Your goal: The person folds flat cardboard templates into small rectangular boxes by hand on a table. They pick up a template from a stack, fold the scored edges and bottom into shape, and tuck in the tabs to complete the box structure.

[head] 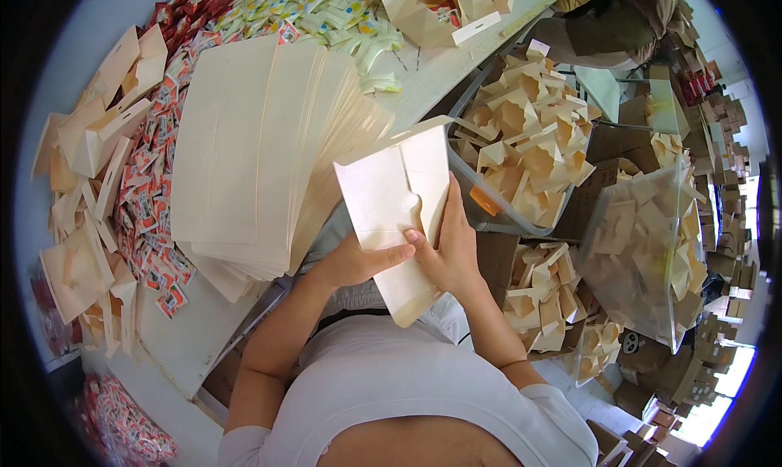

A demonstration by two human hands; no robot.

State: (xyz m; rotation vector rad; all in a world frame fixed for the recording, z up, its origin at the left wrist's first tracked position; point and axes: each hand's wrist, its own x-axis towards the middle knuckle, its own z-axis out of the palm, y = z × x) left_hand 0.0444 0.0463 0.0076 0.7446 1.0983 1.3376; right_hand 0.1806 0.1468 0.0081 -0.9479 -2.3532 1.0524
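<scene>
A cream paperboard box blank [391, 204], partly folded with overlapping panels, is held between both my hands above my lap. My left hand [366, 259] grips its left edge, the thumb pressed on the front face. On the right edge is my right hand [449, 247], its thumb near the seam and touching or close to the left thumb. To the left, a thick fanned stack of flat paperboard blanks [229, 149] lies on the white table [177, 338].
Small red-and-white sachets [146, 204], green-white packets [305, 8] and folded boxes [91, 143] cover parts of the table. At right, a clear plastic bin [507, 213], a carton [492, 259] and another clear bin [635, 253] hold folded boxes. Another person [611, 33] is at upper right.
</scene>
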